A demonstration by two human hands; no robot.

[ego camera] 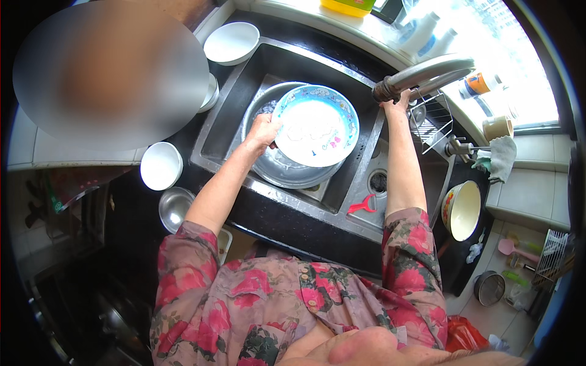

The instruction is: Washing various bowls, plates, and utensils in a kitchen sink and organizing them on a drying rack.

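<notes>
My left hand [264,131] grips the left rim of a blue-and-white plate [320,128] printed with cartoon figures. The plate is above a round metal basin [300,177], whose far side and middle it partly hides. Both are over the larger bowl of a stainless steel double sink [270,192]. To the right, my right hand [398,104] is at the outlet end of the curved metal faucet [425,71]; its fingers are partly hidden, so I cannot tell how firmly they hold it. Below my right forearm lies a red peeler [364,205] in the smaller bowl, near the drain [378,181].
White bowls [232,43] [161,166] and a metal bowl [176,210] stand along the left counter. A wire rack [430,120] hangs behind my right hand. An enamel bowl [462,210] leans on the right counter. Bottles [419,32] line the windowsill. A blurred patch hides the upper left.
</notes>
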